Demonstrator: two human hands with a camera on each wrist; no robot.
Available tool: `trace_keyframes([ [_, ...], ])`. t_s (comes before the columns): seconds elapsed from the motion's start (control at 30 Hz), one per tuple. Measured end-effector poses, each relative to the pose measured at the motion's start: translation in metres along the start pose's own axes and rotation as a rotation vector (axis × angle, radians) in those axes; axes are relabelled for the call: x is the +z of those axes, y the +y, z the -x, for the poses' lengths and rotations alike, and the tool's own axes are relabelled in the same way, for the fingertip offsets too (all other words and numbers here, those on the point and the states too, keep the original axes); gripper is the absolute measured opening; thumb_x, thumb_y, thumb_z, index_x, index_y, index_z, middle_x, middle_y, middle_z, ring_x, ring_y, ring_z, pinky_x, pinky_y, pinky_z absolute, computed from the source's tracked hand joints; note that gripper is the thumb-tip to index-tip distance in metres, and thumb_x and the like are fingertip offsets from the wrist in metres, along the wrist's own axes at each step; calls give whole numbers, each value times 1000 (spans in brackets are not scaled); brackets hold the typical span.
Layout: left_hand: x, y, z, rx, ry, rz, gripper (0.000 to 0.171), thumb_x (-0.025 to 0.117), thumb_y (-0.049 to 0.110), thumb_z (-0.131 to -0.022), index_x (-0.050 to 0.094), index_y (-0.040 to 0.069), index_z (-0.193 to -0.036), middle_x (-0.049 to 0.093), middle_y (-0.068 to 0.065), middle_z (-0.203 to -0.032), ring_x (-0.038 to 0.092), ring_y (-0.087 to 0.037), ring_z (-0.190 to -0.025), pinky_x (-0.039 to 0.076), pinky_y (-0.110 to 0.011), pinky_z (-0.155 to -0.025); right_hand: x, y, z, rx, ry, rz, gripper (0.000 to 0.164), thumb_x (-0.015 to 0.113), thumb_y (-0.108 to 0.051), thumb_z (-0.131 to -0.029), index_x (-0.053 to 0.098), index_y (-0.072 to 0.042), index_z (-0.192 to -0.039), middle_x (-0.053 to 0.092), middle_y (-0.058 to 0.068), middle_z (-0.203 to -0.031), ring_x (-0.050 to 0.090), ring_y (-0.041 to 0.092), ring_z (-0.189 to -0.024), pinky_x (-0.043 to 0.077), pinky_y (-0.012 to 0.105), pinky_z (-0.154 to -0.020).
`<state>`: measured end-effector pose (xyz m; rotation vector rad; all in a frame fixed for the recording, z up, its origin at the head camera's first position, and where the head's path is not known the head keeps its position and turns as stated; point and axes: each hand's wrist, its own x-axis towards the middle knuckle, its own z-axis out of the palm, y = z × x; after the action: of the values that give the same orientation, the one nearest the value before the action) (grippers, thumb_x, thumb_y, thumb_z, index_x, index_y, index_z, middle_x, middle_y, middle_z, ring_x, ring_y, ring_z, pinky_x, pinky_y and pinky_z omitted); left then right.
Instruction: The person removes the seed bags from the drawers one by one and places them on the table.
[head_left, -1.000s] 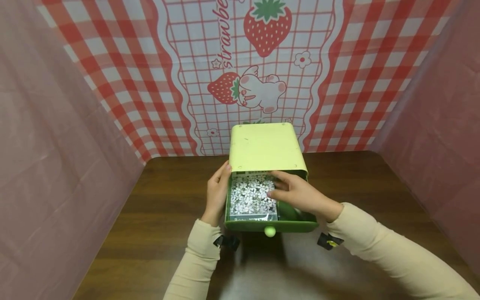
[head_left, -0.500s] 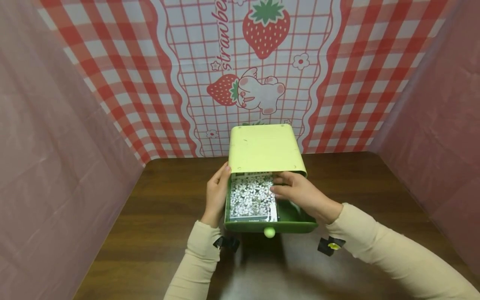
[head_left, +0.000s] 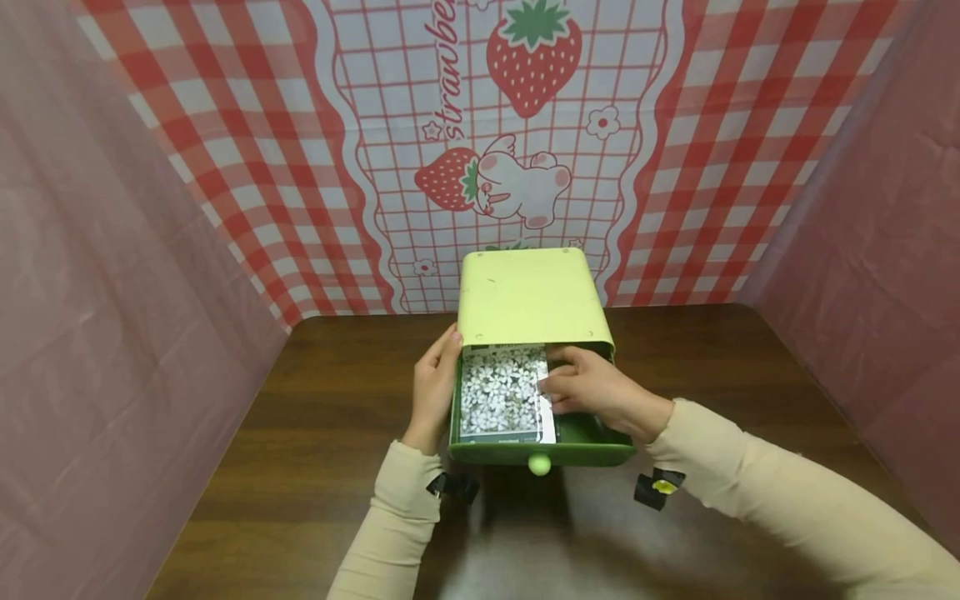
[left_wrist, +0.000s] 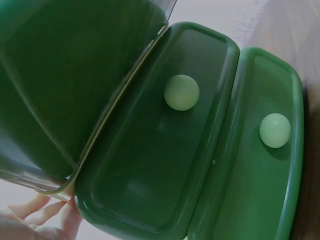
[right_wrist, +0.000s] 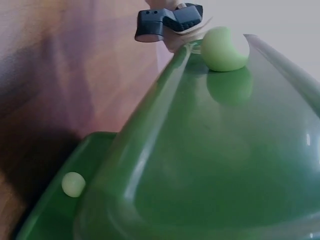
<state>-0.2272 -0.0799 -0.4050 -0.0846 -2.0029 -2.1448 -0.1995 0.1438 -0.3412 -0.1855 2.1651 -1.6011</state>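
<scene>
A pale yellow-green drawer box (head_left: 534, 296) stands on the table with its top drawer (head_left: 525, 454) pulled out. Inside the drawer, on the left, lies a flat packet (head_left: 498, 396) printed with white flowers. My left hand (head_left: 432, 387) presses along the box's left side, thumb near the front edge; its fingers (left_wrist: 42, 217) also show low in the left wrist view. Reaching into the drawer, my right hand (head_left: 596, 390) pinches the packet's right edge, thumb on top and the other fingers partly hidden. The right wrist view shows the drawer's green front (right_wrist: 200, 150), not the hand.
Two lower drawers with round pale knobs (left_wrist: 181, 92) sit shut beneath the open one. A black wrist device (right_wrist: 165, 22) is on the left forearm. The dark wooden table (head_left: 322, 467) meets a strawberry-print cloth (head_left: 405, 192) behind; pink curtains (head_left: 112, 292) hang at both sides.
My right hand has drawn its fingers in around the packet's right edge, which has shifted slightly and catches more glare. The left hand and box stay in place.
</scene>
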Motion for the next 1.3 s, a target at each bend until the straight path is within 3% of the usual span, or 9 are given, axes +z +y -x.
trace_keyframes([
  [0.1,0,0,0,-7,-1,11,47,53,38,-101,52,15,-142,50,-5,-148,42,-22,-141,34,-42,-118,3,1,-1,15,-10,22,63,56,-8,-98,22,10,-148,58,28,-122,59,13,-80,59,26,-72],
  [0.23,0,0,-1,-19,-1,19,49,53,38,-101,52,14,-143,50,-6,-148,42,-23,-141,33,-43,-119,7,3,-3,17,-25,38,53,56,-7,-97,30,11,-140,59,10,-88,52,10,-67,56,23,-62],
  [0.33,0,0,-1,-24,0,17,51,54,39,-100,51,12,-143,50,-5,-149,42,-22,-141,33,-43,-118,10,4,-3,3,-26,41,28,56,-6,-96,43,8,-117,47,0,-69,48,9,-60,54,22,-56],
  [0.43,0,1,0,-19,0,15,52,54,39,-100,50,10,-144,50,-6,-149,41,-23,-141,33,-43,-118,9,4,-3,-11,-13,47,14,55,-6,-97,43,1,-96,40,-3,-62,46,10,-59,52,22,-55],
  [0.63,0,2,0,-12,10,4,49,54,38,-101,52,13,-142,51,-6,-148,42,-22,-141,33,-42,-119,5,1,0,-44,20,64,15,54,-10,-100,43,-2,-91,31,-4,-57,39,12,-60,47,25,-58],
  [0.83,0,2,-1,-12,7,10,48,53,33,-102,50,10,-143,49,-8,-149,41,-24,-142,32,-43,-119,1,-2,3,-50,35,48,30,53,-13,-101,36,-6,-77,27,-3,-57,36,14,-60,44,26,-57],
  [1.1,0,0,-3,-15,12,8,46,53,31,-102,52,10,-142,50,-8,-148,42,-24,-141,34,-42,-118,-8,-6,9,-7,-1,6,39,53,-15,-101,31,-9,-69,24,-3,-57,24,12,-51,33,25,-51],
  [1.3,0,0,-1,-7,21,13,46,55,37,-100,55,15,-140,53,-6,-146,50,-22,-133,43,-39,-111,-14,-10,16,8,-42,-51,41,55,-16,-101,32,-9,-67,22,-3,-58,16,14,-53,27,27,-51],
])
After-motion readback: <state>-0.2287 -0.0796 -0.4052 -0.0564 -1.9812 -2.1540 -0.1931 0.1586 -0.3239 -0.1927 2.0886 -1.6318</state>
